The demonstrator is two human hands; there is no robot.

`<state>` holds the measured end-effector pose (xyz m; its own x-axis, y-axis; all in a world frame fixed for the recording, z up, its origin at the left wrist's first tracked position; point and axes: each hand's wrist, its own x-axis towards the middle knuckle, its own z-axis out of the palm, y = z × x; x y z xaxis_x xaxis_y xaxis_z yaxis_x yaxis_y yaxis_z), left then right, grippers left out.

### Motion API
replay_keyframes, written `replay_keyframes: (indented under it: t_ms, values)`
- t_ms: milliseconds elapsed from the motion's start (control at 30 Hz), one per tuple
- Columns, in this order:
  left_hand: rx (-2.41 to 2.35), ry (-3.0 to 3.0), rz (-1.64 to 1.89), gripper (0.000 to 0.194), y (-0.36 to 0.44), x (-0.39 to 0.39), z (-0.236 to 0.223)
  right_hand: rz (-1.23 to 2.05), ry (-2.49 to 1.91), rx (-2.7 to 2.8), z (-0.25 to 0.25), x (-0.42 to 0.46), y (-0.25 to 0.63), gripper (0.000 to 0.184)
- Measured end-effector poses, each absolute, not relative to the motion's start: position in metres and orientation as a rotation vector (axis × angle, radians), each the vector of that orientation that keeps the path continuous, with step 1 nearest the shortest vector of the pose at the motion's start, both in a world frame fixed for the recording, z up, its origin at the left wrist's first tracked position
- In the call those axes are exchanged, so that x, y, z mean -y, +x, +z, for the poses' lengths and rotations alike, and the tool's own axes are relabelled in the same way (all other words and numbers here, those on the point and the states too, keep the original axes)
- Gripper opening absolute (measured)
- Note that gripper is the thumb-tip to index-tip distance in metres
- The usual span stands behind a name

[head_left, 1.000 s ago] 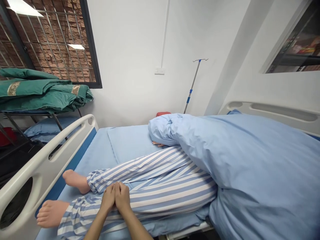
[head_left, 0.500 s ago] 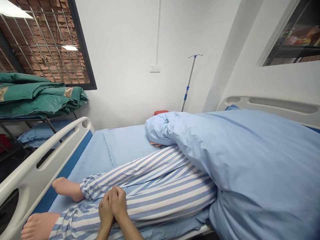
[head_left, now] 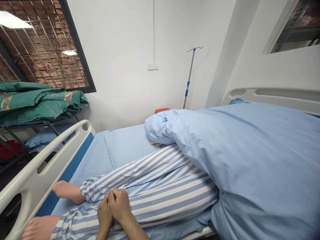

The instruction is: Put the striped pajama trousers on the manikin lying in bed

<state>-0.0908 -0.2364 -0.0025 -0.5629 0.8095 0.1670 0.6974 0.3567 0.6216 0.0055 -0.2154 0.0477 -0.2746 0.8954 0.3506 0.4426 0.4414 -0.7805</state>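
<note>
A figure in blue-and-white striped trousers (head_left: 160, 186) lies on the hospital bed, bare feet (head_left: 67, 190) toward the white footboard (head_left: 37, 173). My left hand (head_left: 104, 215) and my right hand (head_left: 120, 204) rest side by side on the nearer lower leg, touching each other. Their fingers lie stretched along the striped cloth and hold nothing. A light blue quilt (head_left: 250, 150) covers the figure from the thighs up. One of the figure's hands (head_left: 156, 144) shows just under the quilt's edge.
The blue sheet (head_left: 122, 146) lies bare beyond the legs. A drip stand (head_left: 189, 76) is by the white wall, and the headboard (head_left: 275, 96) is at the right. Folded green bedding (head_left: 40, 101) lies on a rack at the left, under a barred window (head_left: 37, 43).
My view has shifted slightly right and down along the bed. Both hands stay together on the lower leg and have slid a little toward the knee.
</note>
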Motion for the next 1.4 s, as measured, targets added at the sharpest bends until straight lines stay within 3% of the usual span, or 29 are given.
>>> replay_keyframes:
  t_ms: [100, 333, 567, 767, 1067, 1400]
  values:
    - [-2.425, 1.351, 0.924, 0.03, -0.09, 0.237, -0.003, 0.654, -1.218, 1.907, 0.029, 0.22, 0.005, 0.039]
    - [-2.37, 1.38, 0.885, 0.024, -0.091, 0.235, -0.003, 0.724, -1.235, 1.815, 0.019, 0.22, 0.001, 0.04]
    - [-1.889, 1.26, 1.295, 0.037, -0.073, 0.219, 0.026, 0.966, -1.106, 1.417, 0.015, 0.206, 0.002, 0.043]
    - [-1.752, 0.99, 1.55, 0.038, -0.05, 0.211, 0.049, 1.038, -1.043, 1.3, 0.008, 0.199, -0.001, 0.046]
    - [-2.092, 1.35, 1.212, 0.034, -0.057, 0.219, -0.002, 1.074, -1.086, 1.262, 0.001, 0.199, 0.001, 0.039]
    - [-2.191, 1.458, 1.044, 0.032, -0.052, 0.22, 0.008, 1.039, -1.221, 1.418, 0.025, 0.187, 0.011, 0.036]
